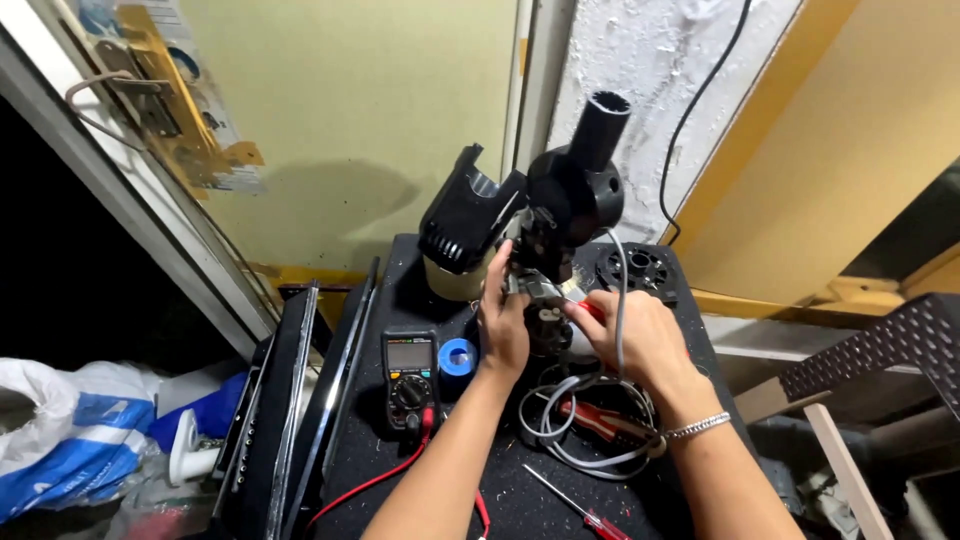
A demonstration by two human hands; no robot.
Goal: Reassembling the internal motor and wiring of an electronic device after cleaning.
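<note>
Gripping motor unit [545, 215] mid-table [500, 490]: left hand [503, 325] closed round its lower body. Right hand [640, 335] pinched red tool [592, 308] at it. Unit looked heavy, rigid, top-heavy; grey cable [590, 420] limp. Best held low on casing.

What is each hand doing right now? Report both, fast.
Left hand: closed on the black power tool, steadying its middle.
Right hand: closed on a red-handled tool at the power tool; grey cable crosses it.
</note>
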